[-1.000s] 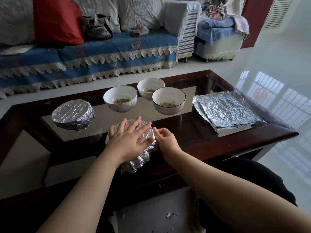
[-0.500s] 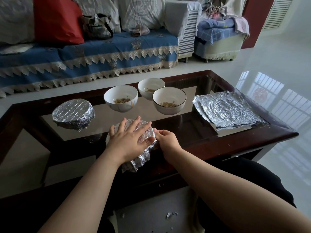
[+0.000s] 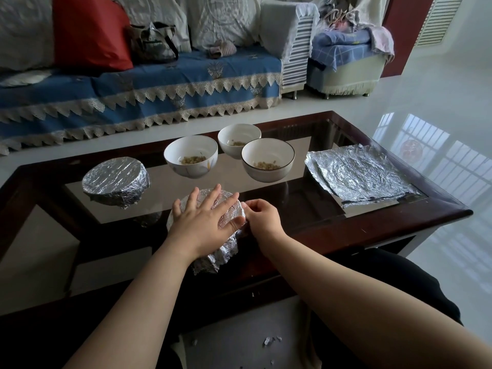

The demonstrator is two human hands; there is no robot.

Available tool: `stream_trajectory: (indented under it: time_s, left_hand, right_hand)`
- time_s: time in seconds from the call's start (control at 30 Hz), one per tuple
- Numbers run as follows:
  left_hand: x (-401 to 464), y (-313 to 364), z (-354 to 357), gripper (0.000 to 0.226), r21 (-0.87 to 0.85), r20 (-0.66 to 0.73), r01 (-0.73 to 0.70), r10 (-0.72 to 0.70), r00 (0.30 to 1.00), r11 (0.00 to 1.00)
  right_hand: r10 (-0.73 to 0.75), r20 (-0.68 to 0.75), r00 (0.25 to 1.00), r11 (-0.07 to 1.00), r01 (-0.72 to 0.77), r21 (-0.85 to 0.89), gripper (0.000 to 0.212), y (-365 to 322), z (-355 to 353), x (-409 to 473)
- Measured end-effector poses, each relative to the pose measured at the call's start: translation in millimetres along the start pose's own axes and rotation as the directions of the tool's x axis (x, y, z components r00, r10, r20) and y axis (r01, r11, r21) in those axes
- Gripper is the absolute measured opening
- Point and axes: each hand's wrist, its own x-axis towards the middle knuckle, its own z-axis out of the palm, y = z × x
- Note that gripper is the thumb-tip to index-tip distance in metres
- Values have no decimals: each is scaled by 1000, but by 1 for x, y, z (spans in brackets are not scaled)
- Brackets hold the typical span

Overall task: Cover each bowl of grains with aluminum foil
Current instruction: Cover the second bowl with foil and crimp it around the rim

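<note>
Item: foil-wrapped bowl [image 3: 229, 209], located at the near edge of the glass-topped table [image 3: 439, 209], in front of the person. It is pressed from above by the left hand [image 3: 205, 222], whose fingers are spread flat across the foil top. The foil at its right rim is pinched by the curled fingers of the right hand [image 3: 262, 218].

Handling: the foil is judged thin, light, easily creased and easily torn; it is best taken at the overhang and folded down under the rim. The bowl beneath is judged rigid, smooth and breakable, so it is best steadied from above.

Further stock: one finished covered bowl [image 3: 115, 181], far left, crinkled and silver. Three open bowls [image 3: 190, 159] [image 3: 238, 139] [image 3: 268, 159], white, round and glossy, are held at the far middle, each with a little grain. Spare foil sheets [image 3: 356, 175], wrinkled and stacked flat, lie at the right.
</note>
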Motion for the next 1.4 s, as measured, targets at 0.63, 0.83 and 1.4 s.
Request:
stream_trajectory:
  time_s: [0.63, 0.83, 1.4]
  left_hand:
    - [2, 0, 2, 85, -8, -10, 21, -21, 1000, 1000]
    - [-1, -2, 2, 82, -15, -4, 43, -43, 999, 999]
    - [-3, -4, 1, 85, -16, -26, 43, -43, 999, 999]
  right_hand:
    - [-147, 55, 988, 953, 156, -261, 31, -6, -16, -20]
    - [-64, 119, 991, 993, 76, -91, 29, -6, -13, -25]
    - [-84, 89, 992, 991, 93, -95, 21, -3, -6, -14]
